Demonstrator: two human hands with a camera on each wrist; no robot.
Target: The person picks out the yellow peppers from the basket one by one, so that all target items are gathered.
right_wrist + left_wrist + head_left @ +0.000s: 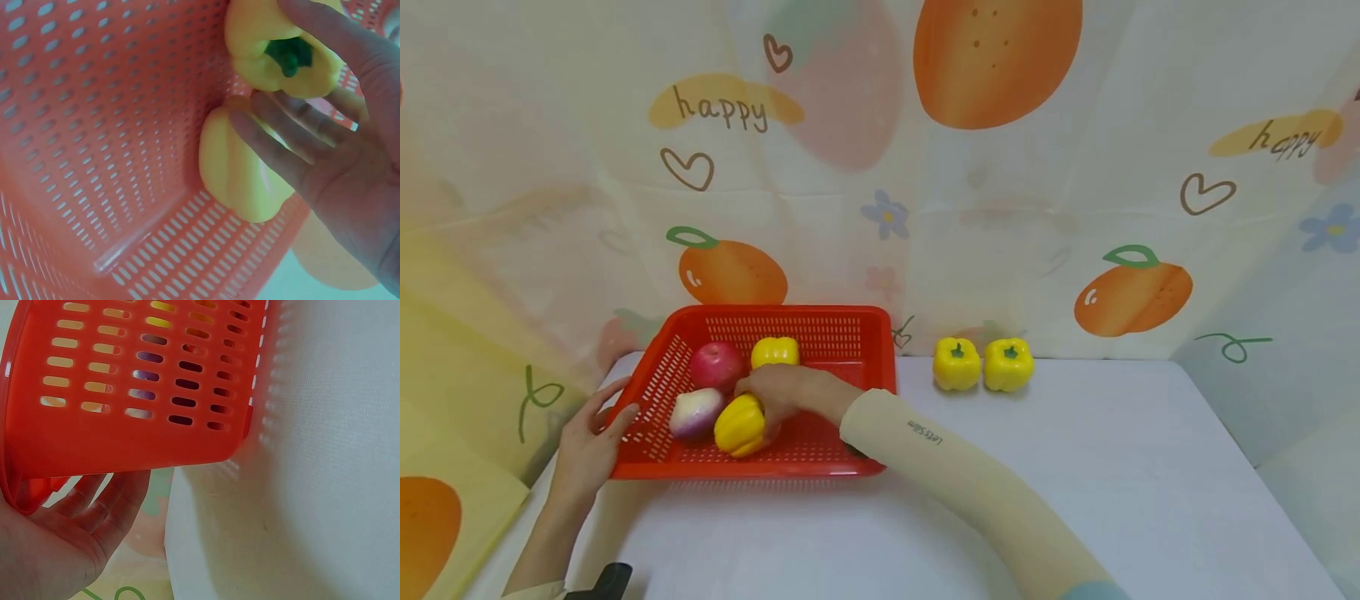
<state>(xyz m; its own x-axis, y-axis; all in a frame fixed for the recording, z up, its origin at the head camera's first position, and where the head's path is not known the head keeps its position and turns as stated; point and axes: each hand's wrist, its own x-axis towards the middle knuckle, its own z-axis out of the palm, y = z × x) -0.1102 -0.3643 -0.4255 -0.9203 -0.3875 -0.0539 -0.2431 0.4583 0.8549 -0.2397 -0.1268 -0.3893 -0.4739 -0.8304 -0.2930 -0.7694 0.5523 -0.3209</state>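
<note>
A red plastic basket (880, 333) stands on the table's left side. My left hand (587, 446) holds its left rim; in the left wrist view the fingers (115, 506) lie against the outside of the basket. Inside the basket, my right hand (786, 392) has its thumb and fingers around a yellow bell pepper (741, 427). The right wrist view shows this pepper's green stem facing the palm (362, 181). Another yellow bell pepper (775, 352) lies at the basket's back, close to the fingertips. A round red vegetable (717, 367) and a white-and-purple turnip (696, 412) lie to the left.
Two yellow bell peppers (957, 364) stand side by side on the white table (1112, 467), right of the basket. Something dark green (854, 450) shows in the basket's front right corner, mostly behind the right sleeve (955, 467). A fruit-printed cloth (985, 208) hangs behind the table.
</note>
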